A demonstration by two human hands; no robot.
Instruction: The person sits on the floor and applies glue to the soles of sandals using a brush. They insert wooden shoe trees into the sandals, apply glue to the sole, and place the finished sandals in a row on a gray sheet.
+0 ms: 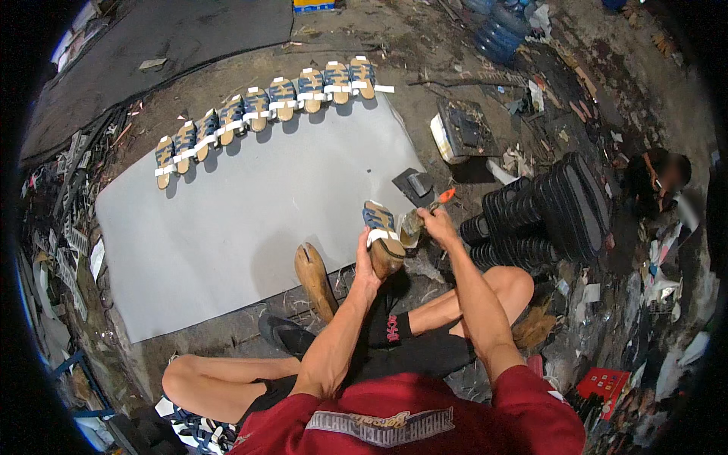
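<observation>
My left hand [365, 262] is closed around a wooden shoe last [387, 258] fitted with a sandal upper [378, 218] of dark blue straps and a white strip. Just right of it, my right hand [437, 224] grips a tool with an orange end [447, 195]; its working end is hidden. Below that fist is a murky, see-through jar [412, 227], close to the last. Another wooden last [314, 280], bare and with a split toe, lies to the left of my left forearm. A dark block on a black pad [417, 183] sits beyond my right hand.
A pale grey sheet [227, 250] covers the ground ahead, with a row of several strapped sandals [283, 98] along its far edge. At right are stacked black soles [542, 212] and a grimy container [461, 130]. A dark flip-flop [287, 334] rests near my legs; scraps litter both sides.
</observation>
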